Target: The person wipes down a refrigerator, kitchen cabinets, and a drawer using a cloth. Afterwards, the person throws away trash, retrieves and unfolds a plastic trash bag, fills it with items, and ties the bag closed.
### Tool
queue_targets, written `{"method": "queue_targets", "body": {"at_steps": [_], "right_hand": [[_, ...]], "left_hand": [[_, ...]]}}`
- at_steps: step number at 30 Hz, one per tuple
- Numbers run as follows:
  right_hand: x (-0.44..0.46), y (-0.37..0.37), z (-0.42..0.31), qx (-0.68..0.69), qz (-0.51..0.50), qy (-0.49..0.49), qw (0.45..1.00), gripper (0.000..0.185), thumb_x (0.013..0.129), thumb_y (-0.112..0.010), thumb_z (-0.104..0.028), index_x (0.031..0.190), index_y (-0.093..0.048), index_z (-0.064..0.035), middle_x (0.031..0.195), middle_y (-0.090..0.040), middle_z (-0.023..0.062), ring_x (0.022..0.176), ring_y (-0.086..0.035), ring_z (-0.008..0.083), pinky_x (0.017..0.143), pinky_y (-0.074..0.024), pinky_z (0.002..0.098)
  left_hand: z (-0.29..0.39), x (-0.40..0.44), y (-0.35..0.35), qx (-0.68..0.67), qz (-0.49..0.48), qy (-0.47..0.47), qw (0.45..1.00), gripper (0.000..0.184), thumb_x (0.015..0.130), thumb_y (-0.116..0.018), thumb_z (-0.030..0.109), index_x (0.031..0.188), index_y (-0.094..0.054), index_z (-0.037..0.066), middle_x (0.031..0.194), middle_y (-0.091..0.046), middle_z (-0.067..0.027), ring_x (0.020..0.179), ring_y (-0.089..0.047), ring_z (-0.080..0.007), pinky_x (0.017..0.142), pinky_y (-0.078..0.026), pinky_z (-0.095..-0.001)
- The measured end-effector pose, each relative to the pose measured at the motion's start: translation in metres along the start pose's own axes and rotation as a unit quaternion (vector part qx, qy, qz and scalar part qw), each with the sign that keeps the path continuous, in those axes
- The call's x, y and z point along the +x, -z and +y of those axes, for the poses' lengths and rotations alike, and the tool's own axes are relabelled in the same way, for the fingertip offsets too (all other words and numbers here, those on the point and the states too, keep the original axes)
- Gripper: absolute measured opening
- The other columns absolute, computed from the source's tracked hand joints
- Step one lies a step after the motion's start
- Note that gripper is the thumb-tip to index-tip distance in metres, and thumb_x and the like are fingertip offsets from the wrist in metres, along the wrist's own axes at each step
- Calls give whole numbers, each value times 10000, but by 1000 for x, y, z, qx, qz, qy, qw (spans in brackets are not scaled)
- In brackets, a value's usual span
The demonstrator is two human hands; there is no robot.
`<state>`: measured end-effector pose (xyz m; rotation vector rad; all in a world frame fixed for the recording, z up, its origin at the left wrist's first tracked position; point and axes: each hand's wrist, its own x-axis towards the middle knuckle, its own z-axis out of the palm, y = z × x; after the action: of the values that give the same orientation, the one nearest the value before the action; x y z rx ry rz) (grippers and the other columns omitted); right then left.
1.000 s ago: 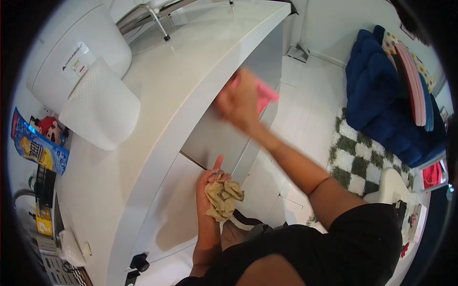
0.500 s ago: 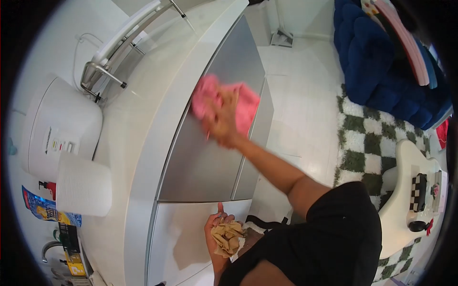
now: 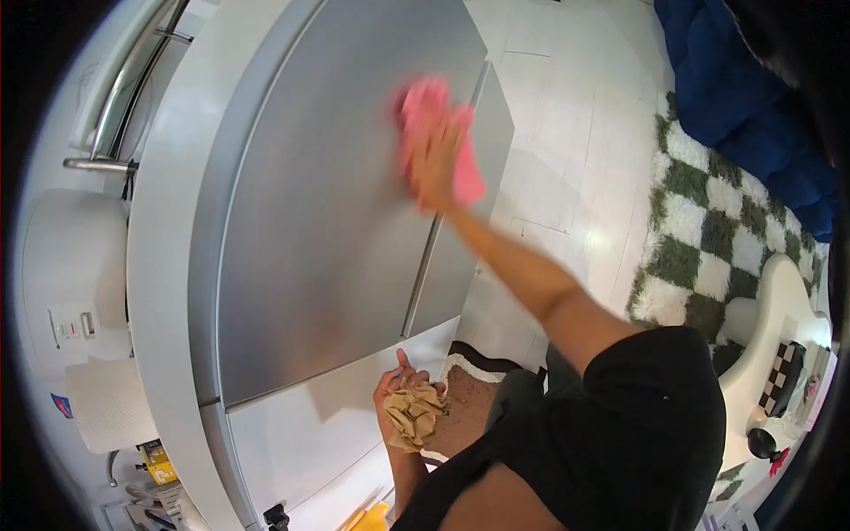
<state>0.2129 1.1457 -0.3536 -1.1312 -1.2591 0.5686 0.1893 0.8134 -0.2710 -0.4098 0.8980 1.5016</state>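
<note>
The right hand lies over the pink cloth, fingers stretched out nearly straight, holding it against the grey door, near the narrow gap beside the next panel. Lower down, the left hand is curled around crumpled brown paper, one finger sticking up. A paper roll and white cooker stand on the worktop at the picture's left edge.

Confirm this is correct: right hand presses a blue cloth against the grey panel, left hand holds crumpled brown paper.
The cloth is pink, not blue, in the head view. The right hand presses it against the grey panel; the left hand holds crumpled brown paper.
</note>
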Motion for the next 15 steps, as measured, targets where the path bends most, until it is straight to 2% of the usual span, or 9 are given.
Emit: {"method": "queue_targets", "body": {"at_steps": [2, 3, 4, 5, 7, 9, 11, 13, 15], "right_hand": [[-109, 21, -31, 72, -64, -23, 995, 500, 896, -423, -263, 1348, -349, -61, 1370, -254, 270, 1243, -230, 454, 1034, -154, 534], [-164, 22, -29, 65, -44, 31, 996, 480, 870, -461, -214, 1298, -378, -15, 1339, -272, 290, 1216, -243, 478, 1020, -169, 538], [-204, 36, -29, 117, -112, 7, 987, 448, 844, -482, -164, 1249, -399, 9, 1291, -313, 293, 1190, -262, 484, 1004, -186, 549], [-212, 40, -18, 117, -112, 5, 987, 448, 844, -482, -164, 1249, -399, 9, 1291, -313, 293, 1190, -262, 484, 1004, -186, 549], [-218, 44, -2, 132, -99, 34, 986, 366, 828, -505, -131, 1161, -463, 13, 1258, -368, 283, 1150, -339, 442, 958, -250, 530], [-173, 46, 20, 18, -83, 43, 995, 350, 800, -524, -117, 1121, -469, 12, 1239, -386, 245, 1111, -369, 415, 951, -271, 516], [-94, 43, 44, 8, -23, -21, 999, 361, 761, -550, -113, 1096, -479, 2, 1237, -389, 213, 1114, -368, 394, 955, -292, 493], [-26, 26, 80, 14, -21, -63, 998, 381, 721, -555, -98, 1095, -517, -33, 1207, -403, 200, 1105, -358, 386, 954, -318, 452], [51, 14, 116, 15, 7, -63, 998, 244, 711, -559, -97, 950, -537, -51, 1101, -450, 159, 1040, -396, 352, 867, -347, 449]], "left_hand": [[1, 3, -2, -29, -9, -5, 1000, 264, 845, -479, 203, 1070, -601, 136, 629, -439, 73, 603, -393, -89, 665, -328, -313], [3, 4, -4, -26, -7, -3, 1000, 264, 845, -479, 203, 1070, -601, 136, 629, -439, 73, 603, -393, -89, 665, -328, -313], [4, 5, -7, -28, -29, -11, 999, 267, 855, -458, 188, 1065, -607, 119, 592, -445, 96, 617, -406, -95, 696, -339, -345], [3, 6, -10, -32, -50, -18, 998, 274, 864, -437, 172, 1061, -614, 102, 555, -451, 119, 630, -419, -101, 726, -350, -377], [0, 6, -20, -32, -48, -26, 998, 274, 863, -440, 169, 1068, -608, 100, 555, -452, 119, 645, -425, -108, 713, -344, -370], [-4, 6, -32, -35, -37, -25, 998, 271, 874, -439, 215, 1076, -597, 128, 604, -463, 123, 614, -416, -68, 652, -293, -329], [-5, 15, -30, -16, -30, -9, 999, 268, 876, -434, 219, 1060, -607, 132, 590, -462, 131, 614, -418, -66, 657, -297, -332], [-4, 26, -28, 4, -23, 4, 1000, 266, 878, -429, 223, 1045, -617, 136, 575, -462, 140, 615, -420, -65, 663, -300, -336], [-4, 29, -24, -74, -77, 67, 992, 306, 893, -378, 166, 1102, -585, 81, 585, -452, 101, 678, -432, -133, 827, -383, -455]]}}
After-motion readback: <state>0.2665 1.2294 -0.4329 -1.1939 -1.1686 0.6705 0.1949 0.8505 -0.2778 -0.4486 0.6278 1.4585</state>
